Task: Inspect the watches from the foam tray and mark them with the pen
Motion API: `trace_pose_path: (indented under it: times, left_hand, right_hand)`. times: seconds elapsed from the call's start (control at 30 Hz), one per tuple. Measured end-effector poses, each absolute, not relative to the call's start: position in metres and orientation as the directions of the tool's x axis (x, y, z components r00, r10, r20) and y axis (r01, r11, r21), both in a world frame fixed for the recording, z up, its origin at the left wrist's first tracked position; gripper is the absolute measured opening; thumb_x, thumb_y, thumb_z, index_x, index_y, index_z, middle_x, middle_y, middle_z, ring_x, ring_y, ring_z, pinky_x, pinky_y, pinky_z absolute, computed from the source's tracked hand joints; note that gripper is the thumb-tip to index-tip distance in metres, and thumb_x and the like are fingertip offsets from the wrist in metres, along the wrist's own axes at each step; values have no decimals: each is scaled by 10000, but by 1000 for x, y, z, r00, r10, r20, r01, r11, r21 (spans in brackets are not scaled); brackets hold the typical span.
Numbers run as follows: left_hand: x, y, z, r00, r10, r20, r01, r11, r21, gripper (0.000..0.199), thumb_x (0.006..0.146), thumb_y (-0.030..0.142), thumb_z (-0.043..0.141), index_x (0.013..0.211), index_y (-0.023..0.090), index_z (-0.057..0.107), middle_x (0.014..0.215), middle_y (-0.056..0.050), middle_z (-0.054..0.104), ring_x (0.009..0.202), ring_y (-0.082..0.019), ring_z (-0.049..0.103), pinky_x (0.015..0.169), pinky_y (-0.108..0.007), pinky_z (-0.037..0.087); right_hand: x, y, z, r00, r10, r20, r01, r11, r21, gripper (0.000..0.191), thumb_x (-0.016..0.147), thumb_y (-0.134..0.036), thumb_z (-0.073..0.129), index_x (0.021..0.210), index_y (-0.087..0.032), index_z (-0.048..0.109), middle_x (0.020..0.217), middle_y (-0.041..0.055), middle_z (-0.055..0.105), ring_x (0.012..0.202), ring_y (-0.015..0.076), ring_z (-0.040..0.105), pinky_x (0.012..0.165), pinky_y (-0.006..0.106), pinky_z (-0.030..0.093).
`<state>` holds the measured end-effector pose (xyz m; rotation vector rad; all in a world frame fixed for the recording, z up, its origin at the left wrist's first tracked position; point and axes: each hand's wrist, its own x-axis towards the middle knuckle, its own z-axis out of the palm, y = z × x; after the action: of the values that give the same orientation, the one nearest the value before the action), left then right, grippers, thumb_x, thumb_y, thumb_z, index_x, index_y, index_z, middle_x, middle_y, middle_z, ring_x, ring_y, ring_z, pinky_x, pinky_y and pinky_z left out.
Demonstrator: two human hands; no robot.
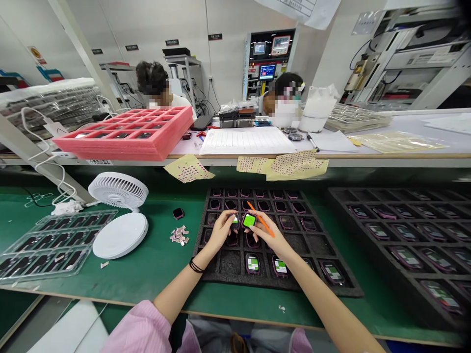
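My left hand [220,231] is closed on a smartwatch [234,222] whose lit screen shows green and white. My right hand [268,237] grips a second smartwatch [249,220] by its edges, its screen bright green. A thin orange stick [270,229], perhaps a pen or pry tool, also lies between the right fingers. The two watches are held side by side above a black foam tray [228,265]. Dark-screened watches sit in its far compartments, and several lit ones, such as this watch [252,263], lie in the near row.
A second foam tray [353,245] of watches stands right. On the left are a white fan [120,235], a clear plastic tray [79,262], a single watch [178,213] and small tabs [179,235]. A shelf holds a pink foam tray [147,147]; two people sit beyond.
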<state>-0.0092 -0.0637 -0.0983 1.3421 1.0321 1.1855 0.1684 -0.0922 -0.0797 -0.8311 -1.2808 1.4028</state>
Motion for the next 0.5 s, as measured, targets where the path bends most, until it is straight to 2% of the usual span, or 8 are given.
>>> trace_pose_path:
  times: [0.1, 0.2, 0.33, 0.4, 0.5]
  left_hand:
    - [-9, -66, -95, 160, 982, 101, 12, -104, 994, 361, 833, 488, 527, 988, 172, 608, 808, -1, 582, 470, -63, 520, 399, -180, 340]
    - [-8, -67, -92, 178, 979, 97, 27, -103, 994, 380, 842, 512, 500, 963, 169, 609, 793, 1, 575, 488, -72, 535, 400, -177, 336]
    - [-7, -67, -94, 208, 972, 106, 22, -113, 993, 351, 839, 476, 524, 1000, 169, 581, 813, -4, 576, 509, -67, 519, 414, -175, 350]
    - [-5, -67, -96, 242, 958, 153, 6, -159, 987, 373, 803, 415, 601, 1081, 173, 541, 874, -20, 589, 604, -87, 558, 475, -180, 409]
    - [-3, -71, -96, 318, 913, 255, 35, -280, 959, 550, 744, 289, 690, 1227, 188, 447, 1054, -76, 596, 826, -149, 610, 594, -209, 476]
  right_hand:
    - [170, -92, -77, -152, 983, 101, -213, 67, -975, 351, 758, -414, 677, 1049, -237, 593, 848, 25, 619, 635, 167, 640, 432, 231, 429]
    - [172, -92, -76, -26, 999, 36, -196, 30, -980, 275, 745, -431, 685, 917, -224, 627, 739, -10, 591, 500, 108, 557, 401, 213, 393]
    - [173, -92, -75, 72, 997, -8, -195, 6, -981, 275, 692, -439, 728, 813, -215, 622, 665, -36, 553, 453, 76, 474, 378, 191, 364]
    - [172, -92, -75, 64, 998, -11, -211, 2, -977, 295, 699, -465, 712, 817, -211, 619, 653, -34, 564, 443, 79, 483, 373, 191, 357]
    - [171, -89, -78, 20, 1000, 0, -202, 4, -979, 333, 726, -500, 666, 857, -197, 626, 641, -25, 583, 437, 94, 521, 367, 194, 359]
